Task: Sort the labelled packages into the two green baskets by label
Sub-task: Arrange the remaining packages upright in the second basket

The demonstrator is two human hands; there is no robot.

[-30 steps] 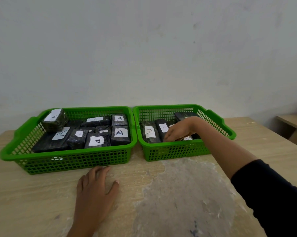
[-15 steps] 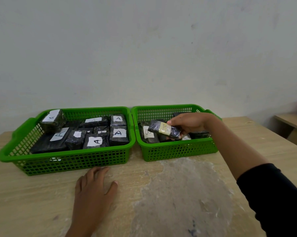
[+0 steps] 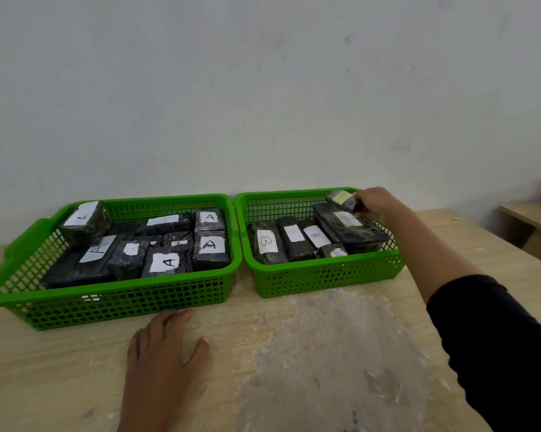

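Your right hand [image 3: 375, 203] fingers pinching small package [image 3: 341, 197] at back right corner of right basket [image 3: 325, 277]; left hand [image 3: 166, 363] fingers lying spread on bench [image 3: 75, 369].

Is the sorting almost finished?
Nearly. The left basket holds packages marked A, the right basket ones marked B. The right hand holds one last package at that basket's far corner. The left hand rests on the table, which shows no loose packages.

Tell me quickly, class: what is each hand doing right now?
Left hand: open, flat on the table, holding nothing.
Right hand: closed on a small package at the right basket's far corner.
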